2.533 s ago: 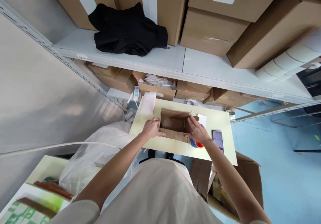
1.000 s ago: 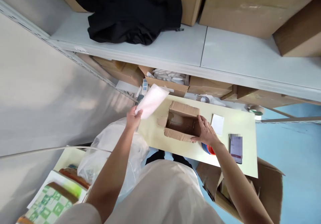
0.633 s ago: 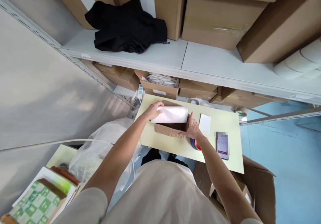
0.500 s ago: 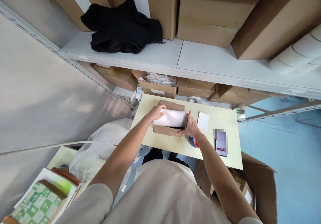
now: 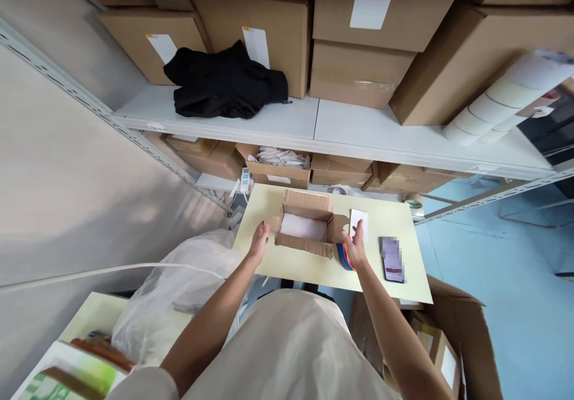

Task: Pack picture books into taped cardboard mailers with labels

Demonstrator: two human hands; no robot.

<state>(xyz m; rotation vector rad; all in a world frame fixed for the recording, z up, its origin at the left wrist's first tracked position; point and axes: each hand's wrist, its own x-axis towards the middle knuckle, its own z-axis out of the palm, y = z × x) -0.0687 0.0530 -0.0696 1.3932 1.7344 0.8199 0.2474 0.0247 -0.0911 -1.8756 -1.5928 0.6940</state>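
Note:
An open cardboard box point(image 5: 309, 248) stands on the pale yellow table point(image 5: 415, 274), with its flaps folded outward. Down inside it lies a white wrapped bundle point(image 5: 304, 227). My left hand point(image 5: 259, 242) is open at the box's left flap; whether it touches the flap I cannot tell. On the other side, my right hand point(image 5: 355, 246) is open with fingers apart, beside the right flap. Under and beside that hand sits a blue and orange ring-shaped thing point(image 5: 343, 259), partly covered. A white card point(image 5: 359, 217) lies just behind my right fingers.
A phone point(image 5: 391, 260) lies at the table's right. Behind the table, a shelf point(image 5: 350, 128) carries boxes, a black garment point(image 5: 228, 86) and white rolls point(image 5: 488, 110). Clear plastic point(image 5: 156, 292) hangs at the left; a big open carton point(image 5: 475, 328) stands at the lower right.
The white bundle has gone down into the box. Both hands have let go of it and moved apart to the box's two sides. My view has tilted upward.

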